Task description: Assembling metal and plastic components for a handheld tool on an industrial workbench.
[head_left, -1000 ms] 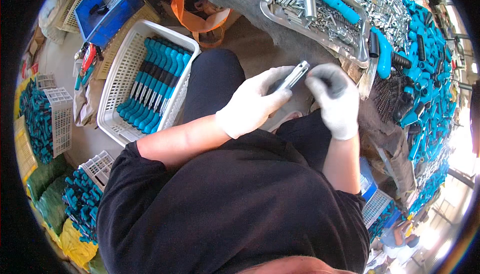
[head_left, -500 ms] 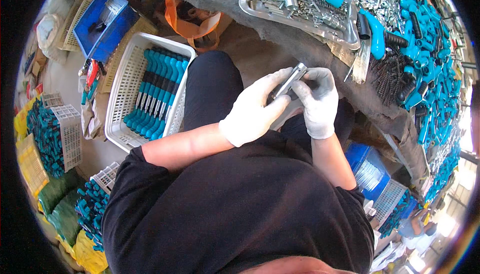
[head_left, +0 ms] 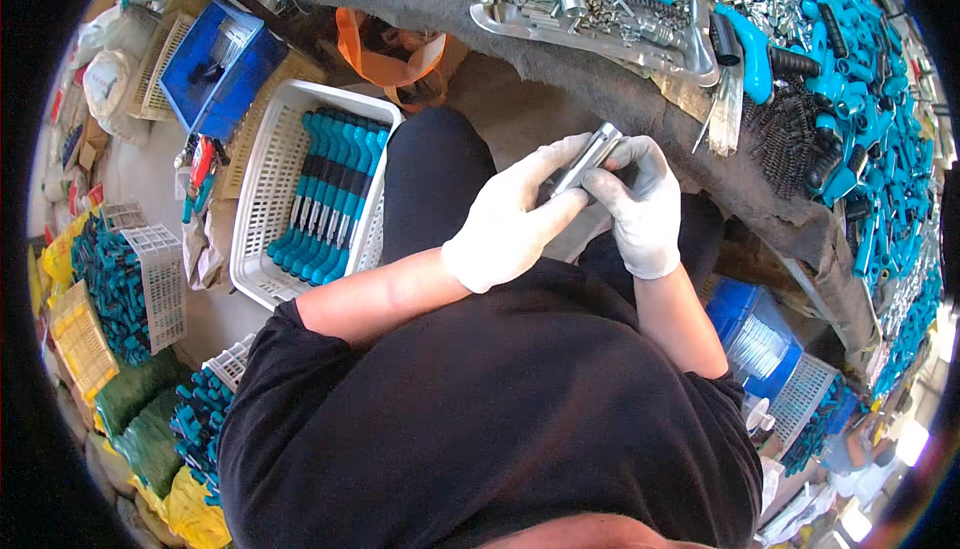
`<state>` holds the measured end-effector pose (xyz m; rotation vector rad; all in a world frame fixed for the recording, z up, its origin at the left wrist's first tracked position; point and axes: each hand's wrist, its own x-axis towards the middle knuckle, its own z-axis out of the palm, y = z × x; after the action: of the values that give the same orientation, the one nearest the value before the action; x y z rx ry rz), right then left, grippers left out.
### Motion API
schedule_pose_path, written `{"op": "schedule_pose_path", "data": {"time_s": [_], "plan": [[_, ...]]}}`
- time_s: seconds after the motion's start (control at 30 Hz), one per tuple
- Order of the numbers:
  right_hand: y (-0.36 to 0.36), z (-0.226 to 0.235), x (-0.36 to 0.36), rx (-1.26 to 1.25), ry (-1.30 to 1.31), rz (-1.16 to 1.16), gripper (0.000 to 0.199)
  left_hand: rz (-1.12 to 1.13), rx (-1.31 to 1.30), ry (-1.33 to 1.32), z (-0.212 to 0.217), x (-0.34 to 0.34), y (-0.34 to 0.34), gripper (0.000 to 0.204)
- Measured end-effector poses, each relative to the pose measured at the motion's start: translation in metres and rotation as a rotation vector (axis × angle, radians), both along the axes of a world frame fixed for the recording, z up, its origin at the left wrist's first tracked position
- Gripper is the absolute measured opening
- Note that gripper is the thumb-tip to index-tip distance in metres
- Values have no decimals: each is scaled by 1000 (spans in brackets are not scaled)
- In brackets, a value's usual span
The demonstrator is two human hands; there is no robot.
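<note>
A short silver metal tube is held at a slant in front of my body, its hollow upper end facing away from me. My left hand, in a white glove, grips the tube from the left with fingers behind it and thumb below. From the other side my right hand, also gloved and greyed at the fingers, pinches at the tube with thumb and forefinger. Any small part between those fingertips is hidden. Both hands are above my lap, between my knees.
Left of my knee stands a white basket with a row of teal-and-black handled tools. Ahead, a cloth-covered bench bears a metal tray of small parts and heaped teal pieces. An orange bag hangs beneath; a blue bin is at right.
The whole view has shifted slightly, with the surroundings lower and further right. Both hands keep nearly the same hold on the metal tube.
</note>
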<state>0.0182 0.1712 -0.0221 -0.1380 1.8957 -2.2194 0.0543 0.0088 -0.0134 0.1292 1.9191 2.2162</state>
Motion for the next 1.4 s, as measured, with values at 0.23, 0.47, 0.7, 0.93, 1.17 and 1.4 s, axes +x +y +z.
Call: {"op": "schedule_pose_path", "data": {"time_s": [0.23, 0.47, 0.7, 0.93, 1.17, 1.4], "plan": [[-2, 4, 4, 126, 281, -46, 25, -82, 38, -131, 17, -2, -6, 56], [-2, 3, 6, 195, 475, -88, 21, -128, 35, -98, 11, -2, -9, 54], [-7, 4, 4, 341, 520, -128, 15, 93, -500, 523, -27, -6, -7, 54], [-3, 35, -39, 530, 748, -241, 18, 92, 165, -312, 3, -12, -8, 45], [-7, 59, -100, 697, 798, -394, 20, 13, 258, -344, 17, -8, -20, 37], [7, 15, -24, 436, 273, 136, 39, 31, 77, -419, 14, -1, -11, 29]]}}
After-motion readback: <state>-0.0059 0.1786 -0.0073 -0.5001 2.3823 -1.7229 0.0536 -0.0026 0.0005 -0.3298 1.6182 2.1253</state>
